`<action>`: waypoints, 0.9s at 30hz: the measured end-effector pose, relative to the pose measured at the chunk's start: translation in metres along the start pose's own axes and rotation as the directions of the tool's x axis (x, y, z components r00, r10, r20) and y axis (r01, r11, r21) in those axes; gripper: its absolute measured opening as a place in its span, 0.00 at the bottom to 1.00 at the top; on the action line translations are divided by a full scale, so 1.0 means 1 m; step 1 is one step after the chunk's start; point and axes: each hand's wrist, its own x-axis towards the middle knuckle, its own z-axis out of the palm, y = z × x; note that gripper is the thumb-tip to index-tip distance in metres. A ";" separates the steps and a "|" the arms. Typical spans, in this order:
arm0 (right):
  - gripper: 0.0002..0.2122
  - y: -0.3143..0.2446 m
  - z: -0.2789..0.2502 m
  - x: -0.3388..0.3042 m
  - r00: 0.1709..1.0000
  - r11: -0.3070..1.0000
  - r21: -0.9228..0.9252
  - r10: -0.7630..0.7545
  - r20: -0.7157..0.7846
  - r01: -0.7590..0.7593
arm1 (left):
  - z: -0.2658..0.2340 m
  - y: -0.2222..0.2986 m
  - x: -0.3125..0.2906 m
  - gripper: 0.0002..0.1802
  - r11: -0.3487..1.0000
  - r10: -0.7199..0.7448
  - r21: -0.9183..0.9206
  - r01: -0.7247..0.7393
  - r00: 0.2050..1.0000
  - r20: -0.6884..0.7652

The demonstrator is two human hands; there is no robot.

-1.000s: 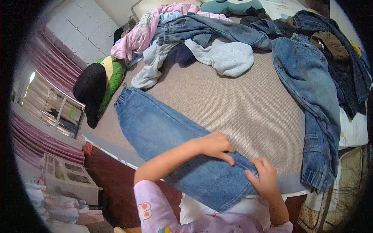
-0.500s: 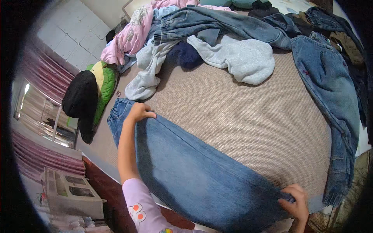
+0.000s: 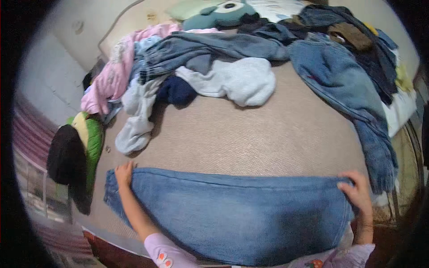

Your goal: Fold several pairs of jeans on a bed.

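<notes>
A pair of blue jeans (image 3: 241, 210), folded lengthwise, stretches from left to right across the near side of the bed mat (image 3: 232, 147). My left hand (image 3: 125, 173) grips its upper edge close to the gathered waistband. At the opposite end, my right hand (image 3: 358, 191) pinches the top corner by the leg hem, thumb and fingers closed on the denim. The upper edge runs nearly straight between both hands, while the lower part sags toward me. Beyond it lie light grey sweatpants (image 3: 246, 82) and a dark navy piece of cloth (image 3: 176, 90).
A second pair of jeans (image 3: 339, 82) lies along the right side. More jeans (image 3: 214, 47), pink clothing (image 3: 114, 73) and dark garments pile at the back, before a teal plush (image 3: 219, 17). A black garment (image 3: 67, 154) and a green plush (image 3: 94, 143) are at left.
The jeans went from slanting down to the right to lying nearly level. My right hand rose with its end, and my left hand keeps its grip. The view has turned.
</notes>
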 end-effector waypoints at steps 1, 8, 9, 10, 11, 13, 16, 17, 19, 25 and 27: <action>0.11 -0.003 0.002 0.009 1.000 0.999 -0.024 -0.025 -0.011 0.025 | -0.004 -0.010 -0.007 0.25 0.998 0.037 -0.039 -0.039 0.998 -0.043; 0.12 0.027 0.001 0.092 0.965 0.934 -0.261 -0.260 -0.023 0.246 | -0.014 -0.003 -0.059 0.28 0.976 -0.214 -0.048 0.212 0.977 -0.028; 0.12 0.027 0.003 0.112 0.943 0.891 -0.355 -0.326 -0.062 0.284 | -0.015 0.000 -0.067 0.28 0.980 -0.198 -0.025 0.196 0.978 -0.073; 0.12 0.026 0.003 0.140 0.962 0.904 -0.340 -0.272 0.011 0.259 | -0.012 -0.002 -0.076 0.28 0.981 -0.192 0.004 0.193 0.974 -0.120; 0.12 0.023 0.003 0.164 0.971 0.914 -0.326 -0.224 0.087 0.241 | -0.012 0.000 -0.088 0.28 0.976 -0.216 -0.018 0.216 0.964 -0.152; 0.14 0.018 -0.001 0.200 0.891 0.789 -0.415 -0.392 0.227 0.453 | -0.019 0.017 -0.087 0.27 0.953 -0.300 0.007 0.302 0.949 -0.094; 0.12 0.000 0.008 0.229 0.887 0.638 -0.621 -0.266 0.378 0.455 | -0.035 0.046 -0.109 0.25 0.907 -0.420 0.029 0.420 0.907 0.004; 0.12 -0.011 0.017 0.230 0.905 0.448 -0.788 -0.167 0.390 0.422 | -0.037 0.050 -0.114 0.25 0.896 -0.444 0.022 0.444 0.896 -0.019; 0.13 -0.011 0.030 0.230 0.802 0.195 -0.845 -0.475 0.362 0.497 | -0.041 0.059 -0.124 0.22 0.888 -0.449 0.037 0.458 0.882 -0.145; 0.19 -0.137 0.158 0.084 0.756 0.705 -0.276 -0.629 0.180 0.653 | -0.096 0.211 -0.152 0.22 0.988 -0.039 -0.149 0.036 0.999 -0.012; 0.20 -0.172 0.207 0.040 0.683 0.680 -0.183 -0.602 0.414 0.710 | -0.062 0.253 -0.146 0.26 0.975 0.098 -0.195 -0.106 0.994 -0.047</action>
